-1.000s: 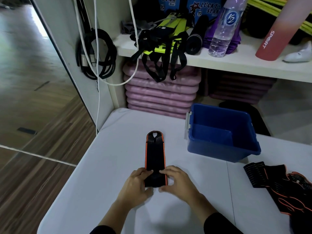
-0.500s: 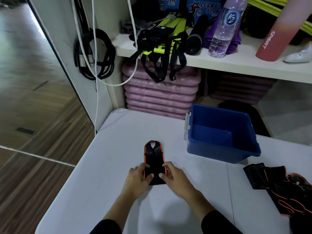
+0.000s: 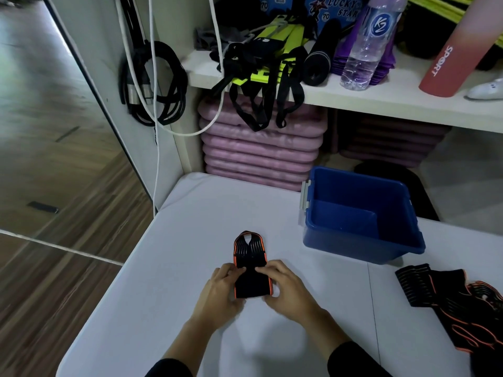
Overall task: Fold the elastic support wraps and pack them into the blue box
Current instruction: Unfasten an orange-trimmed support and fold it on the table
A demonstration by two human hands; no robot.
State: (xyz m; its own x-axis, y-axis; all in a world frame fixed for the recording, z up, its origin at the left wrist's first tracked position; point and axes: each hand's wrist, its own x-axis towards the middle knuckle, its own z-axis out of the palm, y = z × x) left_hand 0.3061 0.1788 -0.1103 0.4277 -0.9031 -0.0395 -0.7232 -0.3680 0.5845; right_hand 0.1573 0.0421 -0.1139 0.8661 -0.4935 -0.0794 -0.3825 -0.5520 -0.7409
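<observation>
There is one camera, worn on the person's head. It looks forward and down, close over the white table. The shelf is farther back.

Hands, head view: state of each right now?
Left hand: closed, pinching the left edge of the black-and-orange wrap on the table.
Right hand: closed, pinching the same wrap's right edge.
</observation>
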